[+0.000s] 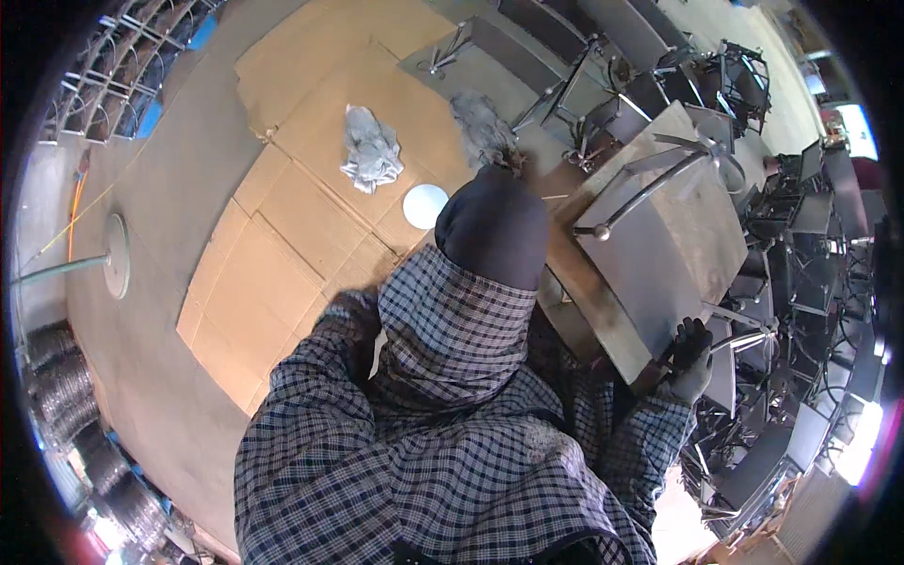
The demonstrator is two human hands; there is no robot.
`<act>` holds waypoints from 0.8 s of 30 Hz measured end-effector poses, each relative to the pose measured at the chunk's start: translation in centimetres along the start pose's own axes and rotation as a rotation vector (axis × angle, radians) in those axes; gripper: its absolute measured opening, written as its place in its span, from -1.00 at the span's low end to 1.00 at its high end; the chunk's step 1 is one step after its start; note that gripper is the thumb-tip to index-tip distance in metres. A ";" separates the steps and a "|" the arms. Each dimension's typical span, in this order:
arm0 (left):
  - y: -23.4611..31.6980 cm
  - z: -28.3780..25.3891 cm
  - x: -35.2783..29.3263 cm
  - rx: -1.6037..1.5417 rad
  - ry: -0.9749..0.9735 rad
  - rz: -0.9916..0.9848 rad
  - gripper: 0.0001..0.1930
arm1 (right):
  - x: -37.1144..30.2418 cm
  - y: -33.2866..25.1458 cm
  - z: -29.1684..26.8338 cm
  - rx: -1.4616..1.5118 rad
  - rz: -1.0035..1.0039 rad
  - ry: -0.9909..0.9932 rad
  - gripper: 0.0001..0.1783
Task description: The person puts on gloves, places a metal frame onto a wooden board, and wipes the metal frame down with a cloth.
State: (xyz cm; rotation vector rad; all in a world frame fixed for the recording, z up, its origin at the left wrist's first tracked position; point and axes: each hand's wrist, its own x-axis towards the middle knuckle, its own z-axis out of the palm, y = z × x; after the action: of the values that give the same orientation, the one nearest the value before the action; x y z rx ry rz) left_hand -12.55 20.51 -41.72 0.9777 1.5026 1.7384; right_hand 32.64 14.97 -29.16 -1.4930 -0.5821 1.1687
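My right hand [692,361], in a dark and grey glove, is beside the near corner of a grey panel [626,254] and close to a metal leg frame [744,339]. Its fingers point up and look slightly apart; whether they touch the metal is unclear. The grey panel lies on a worn board, with a bent metal tube leg [650,193] across it. My left forearm [325,348], in a checked sleeve, bends inward, and the hand is hidden behind my clothing. My dark-covered knee [494,226] rises in the middle, beside a white disc [425,206].
Flattened cardboard [292,221] covers the floor ahead and left, with a pale crumpled cloth [371,151] and a grey rag [482,127] on it. Dark panels with metal legs [819,254] crowd the right. Wire coils [61,381] and a round-based stand [116,256] are at left.
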 end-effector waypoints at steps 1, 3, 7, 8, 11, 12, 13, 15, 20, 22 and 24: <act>3.9 2.3 1.7 0.294 -0.141 0.002 -0.71 | -0.4 -0.2 -0.1 -0.017 -0.020 0.021 -0.46; 12.4 5.1 3.2 0.881 -0.433 0.014 -0.75 | -1.1 -0.6 -0.4 -0.047 -0.034 0.048 -0.45; 25.5 6.6 3.8 1.642 -0.800 -0.095 -0.86 | -2.6 -1.3 1.4 -0.090 -0.053 0.053 -0.43; 26.0 7.1 4.1 1.803 -0.877 -0.218 -0.88 | -2.7 -1.2 2.0 -0.117 -0.071 0.103 -0.44; 23.2 10.1 4.1 1.766 -0.934 -0.170 -0.88 | -2.8 -1.5 1.2 -0.137 -0.040 0.095 -0.42; 22.5 11.4 3.7 1.753 -0.970 -0.136 -0.88 | -3.1 -1.7 1.5 -0.180 -0.043 0.152 -0.41; 23.8 11.2 3.4 1.788 -0.937 -0.150 -0.88 | -3.0 -2.2 3.9 -0.199 -0.028 0.134 -0.41; 21.4 13.2 2.9 1.725 -1.031 -0.079 -0.87 | -3.2 -2.2 3.4 -0.221 -0.060 0.150 -0.40; 18.6 15.8 0.8 1.673 -1.128 -0.004 -0.86 | -3.3 -2.5 4.6 -0.276 0.014 0.325 -0.39; 17.3 17.8 4.5 1.724 -1.070 -0.008 -0.86 | -3.3 -2.8 5.4 -0.618 -0.141 0.227 -0.46; 16.6 18.1 5.3 1.753 -1.018 0.022 -0.85 | -3.5 -3.6 5.9 -0.968 -0.263 0.130 -0.51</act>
State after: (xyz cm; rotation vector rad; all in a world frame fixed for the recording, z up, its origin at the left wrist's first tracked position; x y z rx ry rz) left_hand 0.15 31.90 -23.34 2.0761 1.8810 -0.6539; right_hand 26.87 15.65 -24.04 -2.1748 -1.3216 0.5659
